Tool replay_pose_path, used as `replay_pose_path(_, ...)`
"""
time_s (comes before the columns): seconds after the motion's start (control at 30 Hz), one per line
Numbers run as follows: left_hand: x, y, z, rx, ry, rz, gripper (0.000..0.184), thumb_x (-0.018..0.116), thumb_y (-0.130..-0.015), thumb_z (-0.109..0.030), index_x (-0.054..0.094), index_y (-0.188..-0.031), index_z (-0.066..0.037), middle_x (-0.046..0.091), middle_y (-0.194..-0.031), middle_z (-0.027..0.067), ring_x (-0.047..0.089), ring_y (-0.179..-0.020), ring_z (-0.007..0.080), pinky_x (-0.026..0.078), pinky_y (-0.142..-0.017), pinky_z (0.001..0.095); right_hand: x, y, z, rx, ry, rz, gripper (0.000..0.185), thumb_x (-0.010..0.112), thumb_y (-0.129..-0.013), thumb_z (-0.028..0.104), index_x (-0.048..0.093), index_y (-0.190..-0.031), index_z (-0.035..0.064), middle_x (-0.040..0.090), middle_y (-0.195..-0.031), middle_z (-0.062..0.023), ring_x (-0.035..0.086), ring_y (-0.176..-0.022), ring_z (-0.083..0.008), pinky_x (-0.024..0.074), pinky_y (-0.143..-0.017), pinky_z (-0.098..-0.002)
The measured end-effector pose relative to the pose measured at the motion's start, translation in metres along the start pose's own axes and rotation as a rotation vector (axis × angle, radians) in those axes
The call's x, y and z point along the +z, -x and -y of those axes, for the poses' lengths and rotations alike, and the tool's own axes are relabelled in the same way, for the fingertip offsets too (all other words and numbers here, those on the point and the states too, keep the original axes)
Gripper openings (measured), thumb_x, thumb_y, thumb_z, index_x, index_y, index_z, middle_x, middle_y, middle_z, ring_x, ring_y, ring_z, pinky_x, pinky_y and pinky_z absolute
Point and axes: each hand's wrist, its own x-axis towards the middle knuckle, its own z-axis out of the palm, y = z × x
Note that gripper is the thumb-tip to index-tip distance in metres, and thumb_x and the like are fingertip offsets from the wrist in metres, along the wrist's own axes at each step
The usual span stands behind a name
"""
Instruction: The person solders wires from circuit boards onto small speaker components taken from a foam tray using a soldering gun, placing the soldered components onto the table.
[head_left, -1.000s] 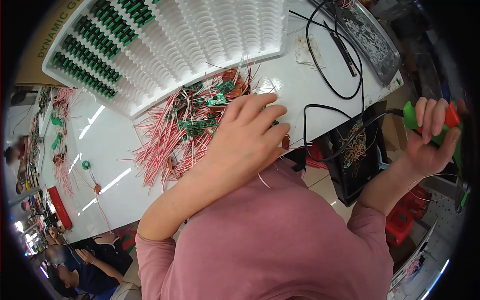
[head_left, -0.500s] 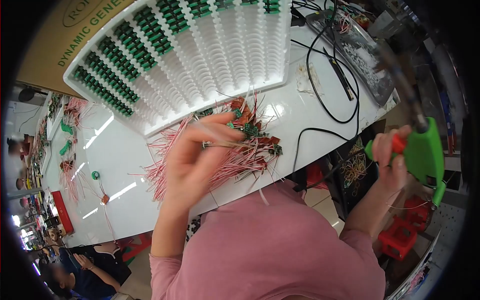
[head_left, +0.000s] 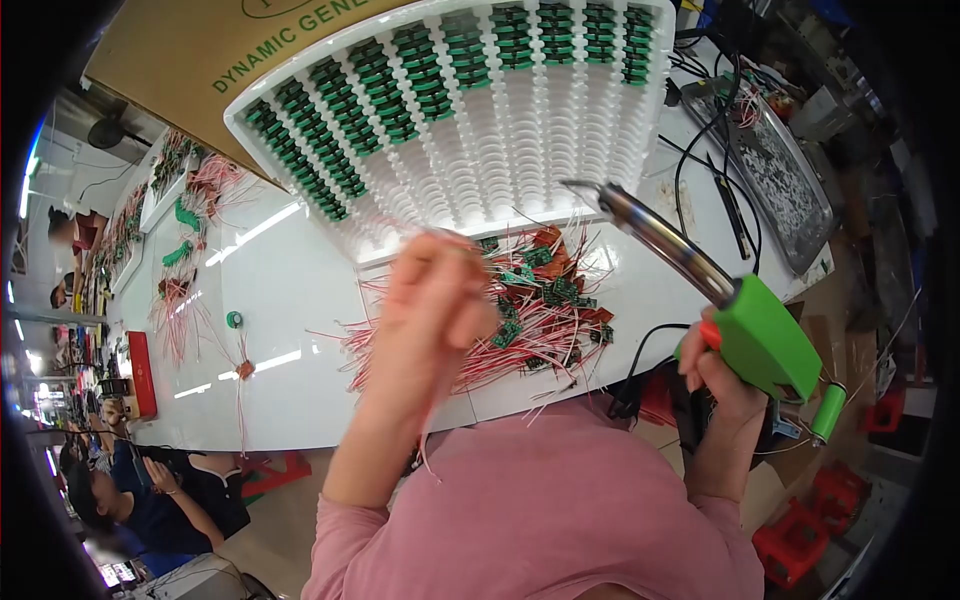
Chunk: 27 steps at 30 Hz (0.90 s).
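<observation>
1. Right hand (head_left: 728,382): clasped around the handle of a green soldering gun (head_left: 768,340), its metal barrel angled up and leftward in view, toward the white tray.
2. Left hand (head_left: 440,295): fingers curled, in front of the tray and well apart from the right hand — blur prevents telling whether anything is gripped.
3. Circuit boards (head_left: 560,292) with red and white wires (head_left: 500,362): heaped on the white table (head_left: 290,420), beside the tray's near edge.
4. White tray (head_left: 505,150): partly filled with green pieces (head_left: 377,85).
</observation>
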Motion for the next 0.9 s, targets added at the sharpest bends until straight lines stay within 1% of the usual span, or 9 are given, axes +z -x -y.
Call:
replay_pose_path(0.13,0.005,-0.008,0.042,-0.203,-0.099,0.068,0.013,0.051,-0.088,-0.013,0.048,-0.099,-0.007,0.049,-0.079,0.0000,0.043,-0.056,0.0056,0.035,-0.051,0.0187,0.018,-0.010,0.014,0.101,0.164,-0.056,0.042,0.056,-0.077,0.009,0.044,-0.116,0.0010,0.052,-0.063,-0.0104,0.043,-0.046,-0.0102,0.0369,-0.044,-0.0214)
replay_pose_path(0.27,0.013,-0.011,0.052,-0.197,-0.242,0.109,0.013,0.051,-0.087,-0.008,0.049,-0.100,-0.006,0.054,-0.088,0.0058,0.042,-0.058,0.0066,0.037,-0.056,0.0223,0.025,-0.015,0.015,0.092,0.180,-0.103,0.044,0.057,-0.073,0.005,0.044,-0.115,-0.0004,0.052,-0.066,-0.0098,0.047,-0.052,-0.0119,0.0409,-0.049,-0.0227)
replay_pose_path(0.37,0.027,-0.012,0.055,-0.164,-0.315,0.181,0.016,0.053,-0.086,-0.007,0.047,-0.101,-0.003,0.052,-0.082,0.0012,0.049,-0.064,0.0063,0.041,-0.058,0.0198,0.019,-0.018,0.015,0.053,0.254,-0.096,0.047,0.058,-0.071,0.002,0.042,-0.114,-0.0028,0.051,-0.067,-0.0084,0.049,-0.059,-0.0125,0.0427,-0.055,-0.0236)
replay_pose_path(0.4,0.030,-0.013,0.054,-0.111,-0.418,0.238,0.014,0.053,-0.084,-0.003,0.050,-0.098,-0.002,0.054,-0.085,0.0038,0.051,-0.068,0.0072,0.042,-0.061,0.0201,0.020,-0.019,0.016,0.035,0.271,-0.103,0.047,0.058,-0.071,0.002,0.042,-0.114,-0.0030,0.051,-0.067,-0.0083,0.049,-0.060,-0.0125,0.0426,-0.056,-0.0236)
replay_pose_path(0.5,0.028,-0.023,0.061,0.404,-0.900,0.443,0.010,0.054,-0.083,-0.001,0.054,-0.093,-0.001,0.055,-0.086,0.0057,0.053,-0.071,0.0082,0.043,-0.062,0.0200,0.021,-0.023,0.014,0.046,0.189,-0.215,0.048,0.059,-0.071,0.003,0.042,-0.115,-0.0028,0.052,-0.068,-0.0082,0.050,-0.062,-0.0124,0.0425,-0.059,-0.0237)
replay_pose_path(0.7,0.037,-0.023,0.059,0.192,-0.666,0.382,0.011,0.052,-0.083,0.001,0.053,-0.094,0.000,0.054,-0.087,0.0060,0.054,-0.074,0.0086,0.044,-0.063,0.0204,0.014,-0.023,0.007,0.054,0.157,-0.272,0.049,0.061,-0.072,0.007,0.043,-0.117,-0.0014,0.055,-0.073,-0.0080,0.053,-0.065,-0.0124,0.0432,-0.059,-0.0238)
replay_pose_path(0.77,0.041,-0.021,0.061,0.089,-0.524,0.403,0.012,0.052,-0.085,-0.001,0.051,-0.096,0.000,0.054,-0.088,0.0053,0.054,-0.073,0.0081,0.045,-0.063,0.0202,0.015,-0.022,0.009,0.096,0.125,-0.268,0.042,0.062,-0.073,0.010,0.048,-0.112,0.0011,0.056,-0.082,-0.0055,0.052,-0.076,-0.0118,0.0418,-0.068,-0.0255)
replay_pose_path(0.83,0.041,-0.022,0.059,0.015,-0.419,0.423,0.013,0.052,-0.085,-0.002,0.050,-0.098,0.000,0.053,-0.089,0.0048,0.053,-0.072,0.0079,0.045,-0.063,0.0203,0.015,-0.023,0.012,0.139,0.067,-0.248,0.029,0.065,-0.076,0.015,0.056,-0.103,0.0057,0.058,-0.095,-0.0006,0.050,-0.096,-0.0104,0.0383,-0.086,-0.0288)
replay_pose_path(0.9,0.039,-0.025,0.059,-0.034,-0.325,0.438,0.013,0.051,-0.086,-0.003,0.049,-0.098,0.000,0.053,-0.089,0.0047,0.053,-0.071,0.0078,0.045,-0.064,0.0204,0.015,-0.024,0.015,0.179,0.045,-0.221,0.031,0.064,-0.077,0.013,0.055,-0.105,0.0056,0.059,-0.094,-0.0009,0.052,-0.092,-0.0095,0.0411,-0.082,-0.0272)
